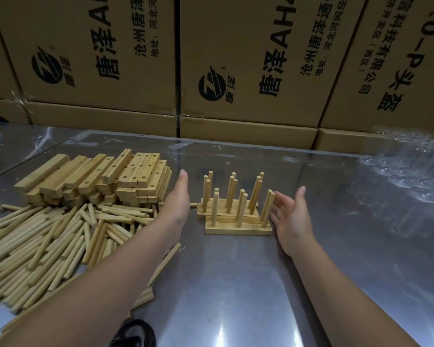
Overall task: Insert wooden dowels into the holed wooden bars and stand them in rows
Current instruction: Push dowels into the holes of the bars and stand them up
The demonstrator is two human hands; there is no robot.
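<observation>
Both hands open over a steel table point(261, 284), a person frames a cluster of dowelled bars point(236, 219) from either side; the left hand point(177, 199) and the right hand point(290, 214) turn straight-fingered palms inward and grasp nothing. The cluster stands between them, its bars lying with their long axes left to right across the view, so each palm faces a row of bar ends. The right hand is the nearer, its fingertips just beside the end dowels of the front bar point(238, 230), though contact cannot be made out; the left hand stands a little apart from the opposite ends. A squeeze from both sides to square the rows looks the likely next move.

Counted by their tops, some fifteen dowels stand upright, three to a bar, which suggests five bars set one behind another; overlap keeps the count uncertain. To the left lies the stock: a stack of empty holed bars point(98, 176), several dozen by the look, and in front of it a spread of loose dowels point(43, 236) too many to count, closest to the left arm. Printed cardboard boxes point(248, 71) wall the back; clear plastic packing point(411, 176) lies at far right.
</observation>
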